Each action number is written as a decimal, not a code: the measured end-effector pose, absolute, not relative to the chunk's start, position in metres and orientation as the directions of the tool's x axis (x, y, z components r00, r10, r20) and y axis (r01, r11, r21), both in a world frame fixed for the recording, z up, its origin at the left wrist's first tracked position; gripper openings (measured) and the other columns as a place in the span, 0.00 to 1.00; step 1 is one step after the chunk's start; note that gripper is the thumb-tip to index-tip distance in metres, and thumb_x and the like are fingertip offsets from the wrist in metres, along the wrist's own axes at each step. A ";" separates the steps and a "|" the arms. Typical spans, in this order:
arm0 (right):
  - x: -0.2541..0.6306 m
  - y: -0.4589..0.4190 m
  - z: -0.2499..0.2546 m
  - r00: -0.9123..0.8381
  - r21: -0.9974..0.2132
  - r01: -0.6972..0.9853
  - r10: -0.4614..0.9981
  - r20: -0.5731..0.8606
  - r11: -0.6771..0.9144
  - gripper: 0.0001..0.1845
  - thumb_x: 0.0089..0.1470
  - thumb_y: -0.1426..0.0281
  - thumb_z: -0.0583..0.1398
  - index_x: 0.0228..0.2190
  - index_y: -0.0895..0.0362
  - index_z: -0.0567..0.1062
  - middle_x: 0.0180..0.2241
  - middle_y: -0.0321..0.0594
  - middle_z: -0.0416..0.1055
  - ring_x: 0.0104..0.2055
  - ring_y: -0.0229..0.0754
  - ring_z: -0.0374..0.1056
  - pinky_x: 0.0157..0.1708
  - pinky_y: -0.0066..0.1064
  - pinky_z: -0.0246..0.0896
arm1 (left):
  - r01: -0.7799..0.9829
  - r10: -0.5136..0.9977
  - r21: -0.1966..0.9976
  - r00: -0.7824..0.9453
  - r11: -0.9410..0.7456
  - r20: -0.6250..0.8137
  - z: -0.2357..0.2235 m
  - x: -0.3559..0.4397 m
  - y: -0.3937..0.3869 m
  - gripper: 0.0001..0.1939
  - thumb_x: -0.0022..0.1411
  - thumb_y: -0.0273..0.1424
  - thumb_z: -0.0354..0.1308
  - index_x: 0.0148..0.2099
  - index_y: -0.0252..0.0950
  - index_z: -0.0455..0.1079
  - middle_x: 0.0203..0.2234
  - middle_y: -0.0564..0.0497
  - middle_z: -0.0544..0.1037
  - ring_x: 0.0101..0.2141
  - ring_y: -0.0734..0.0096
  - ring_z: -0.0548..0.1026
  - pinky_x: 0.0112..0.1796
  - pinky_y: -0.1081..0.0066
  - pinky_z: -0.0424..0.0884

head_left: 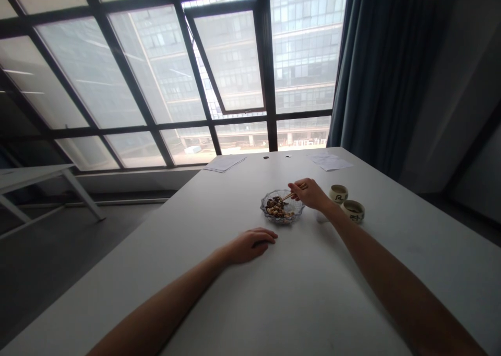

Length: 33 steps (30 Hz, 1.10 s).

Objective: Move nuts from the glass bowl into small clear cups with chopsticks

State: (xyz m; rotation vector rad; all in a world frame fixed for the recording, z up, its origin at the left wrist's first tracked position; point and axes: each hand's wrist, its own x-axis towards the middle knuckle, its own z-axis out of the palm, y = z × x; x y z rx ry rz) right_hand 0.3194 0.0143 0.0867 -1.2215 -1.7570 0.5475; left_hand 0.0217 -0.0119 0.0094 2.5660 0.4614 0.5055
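Observation:
My right hand [307,193] is closed around a pair of wooden chopsticks [287,196]. Their tips reach down into a clear, faceted glass bowl [294,210] on the white table. Mixed nuts [276,208], brown and pale, are heaped mostly on the left side of the bowl. Which nut the tips touch, if any, is too small to tell. My left hand [250,245] rests on the tabletop in front of the bowl, apart from it, with its fingers loosely stretched and holding nothing.
Two small ceramic cups with dark characters, a far one [338,193] and a nearer one [354,212], stand right of my right wrist. Paper sheets lie at the far left [224,163] and far right [331,162] of the white table [305,293]. Windows and a dark curtain [368,79] stand behind.

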 end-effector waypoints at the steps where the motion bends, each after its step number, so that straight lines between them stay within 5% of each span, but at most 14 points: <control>1: 0.320 0.013 0.090 -0.084 -0.764 0.505 0.904 0.419 0.401 0.26 0.63 0.50 0.61 0.24 0.59 0.78 0.25 0.48 0.80 0.28 0.48 0.80 0.28 0.31 0.73 | 0.227 0.405 0.515 0.875 -0.827 0.265 0.009 0.022 -0.012 0.15 0.73 0.31 0.55 0.57 0.40 0.75 0.58 0.44 0.77 0.57 0.61 0.76 0.60 0.64 0.70; 9: 0.337 -0.021 0.143 0.139 -0.826 0.471 0.899 0.416 0.309 0.23 0.62 0.56 0.65 0.26 0.62 0.80 0.26 0.51 0.80 0.27 0.48 0.80 0.27 0.32 0.77 | 0.218 0.405 0.527 0.874 -0.822 0.270 0.004 0.018 -0.011 0.14 0.73 0.32 0.55 0.57 0.40 0.75 0.57 0.44 0.78 0.57 0.61 0.76 0.60 0.65 0.70; 18: 0.374 -0.044 0.167 0.319 -0.825 0.493 0.826 0.465 0.274 0.24 0.58 0.50 0.67 0.25 0.58 0.78 0.24 0.50 0.79 0.25 0.50 0.80 0.25 0.36 0.79 | 0.215 0.402 0.525 0.874 -0.824 0.274 0.002 0.006 -0.009 0.14 0.73 0.31 0.55 0.57 0.39 0.76 0.57 0.44 0.78 0.57 0.62 0.76 0.60 0.66 0.70; 25: 0.388 -0.035 0.155 0.257 -0.831 0.527 0.899 0.354 0.176 0.22 0.53 0.51 0.70 0.21 0.55 0.76 0.19 0.48 0.76 0.19 0.51 0.76 0.18 0.36 0.74 | 0.214 0.402 0.526 0.874 -0.823 0.273 0.003 0.002 -0.009 0.14 0.73 0.31 0.54 0.57 0.40 0.76 0.57 0.44 0.78 0.57 0.62 0.76 0.60 0.65 0.70; 33: 0.370 -0.042 0.166 0.257 -0.836 0.461 0.857 0.447 0.298 0.19 0.56 0.54 0.69 0.26 0.57 0.79 0.26 0.50 0.80 0.23 0.49 0.78 0.22 0.34 0.77 | 0.209 0.402 0.536 0.874 -0.818 0.272 0.002 0.008 -0.009 0.14 0.73 0.32 0.55 0.57 0.40 0.76 0.57 0.43 0.78 0.57 0.61 0.76 0.60 0.65 0.70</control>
